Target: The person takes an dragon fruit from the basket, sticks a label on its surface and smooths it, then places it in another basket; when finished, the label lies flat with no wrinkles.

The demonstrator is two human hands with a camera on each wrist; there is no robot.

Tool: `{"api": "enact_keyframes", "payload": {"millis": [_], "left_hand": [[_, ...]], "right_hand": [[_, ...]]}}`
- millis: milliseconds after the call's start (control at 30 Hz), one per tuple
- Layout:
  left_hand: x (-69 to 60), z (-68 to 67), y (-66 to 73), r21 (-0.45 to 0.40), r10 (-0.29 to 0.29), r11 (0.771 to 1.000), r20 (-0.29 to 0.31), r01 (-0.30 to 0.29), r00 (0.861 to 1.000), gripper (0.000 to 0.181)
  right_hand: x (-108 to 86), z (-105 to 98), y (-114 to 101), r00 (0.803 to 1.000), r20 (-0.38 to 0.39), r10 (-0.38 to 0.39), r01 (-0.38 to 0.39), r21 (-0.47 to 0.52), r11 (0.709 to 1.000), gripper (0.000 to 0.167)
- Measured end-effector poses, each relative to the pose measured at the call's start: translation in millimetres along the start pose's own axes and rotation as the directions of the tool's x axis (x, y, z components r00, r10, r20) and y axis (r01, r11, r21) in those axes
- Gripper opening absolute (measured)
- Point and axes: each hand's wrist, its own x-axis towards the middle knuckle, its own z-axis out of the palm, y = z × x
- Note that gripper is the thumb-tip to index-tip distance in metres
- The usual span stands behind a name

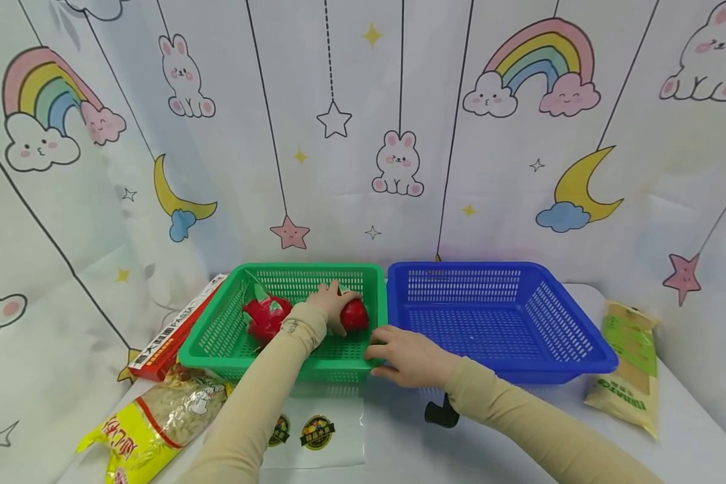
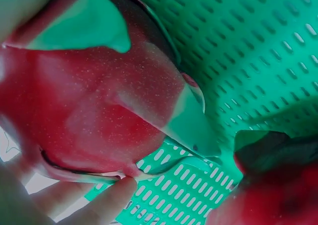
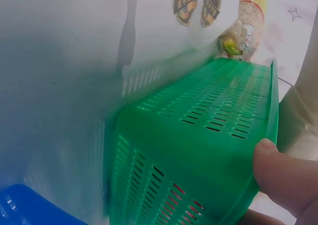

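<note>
Inside the green basket (image 1: 339,364), two red dragon fruits show in the head view. My left hand (image 1: 331,306) grips the right-hand dragon fruit (image 1: 354,316), its fingers around the fruit. The left wrist view shows that dragon fruit (image 2: 99,101) close up, with green-tipped scales and fingers (image 2: 112,200) along its lower edge. To the left in the basket lies the other dragon fruit (image 1: 267,317). My right hand (image 1: 413,357) holds the basket's front right corner; in the right wrist view the thumb (image 3: 283,173) presses on the rim.
A blue basket (image 1: 472,336) stands right beside the green one. At left lie a red pasta box (image 1: 172,333) and a yellow pasta bag (image 1: 163,420). A green and tan packet (image 1: 628,366) lies at far right. Stickers (image 1: 317,432) on a clear sheet lie in front.
</note>
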Motion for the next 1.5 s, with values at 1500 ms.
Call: {"api": "enact_keyframes", "payload": {"millis": [1500], "left_hand": [[4.7, -3.1, -0.4, 0.183, 0.069, 0.982, -0.073, -0.055, 0.995, 0.081]], "right_hand": [[-0.5, 0.3, -3.2, 1.000, -0.014, 0.022, -0.022, 0.043, 0.999, 0.014]]}}
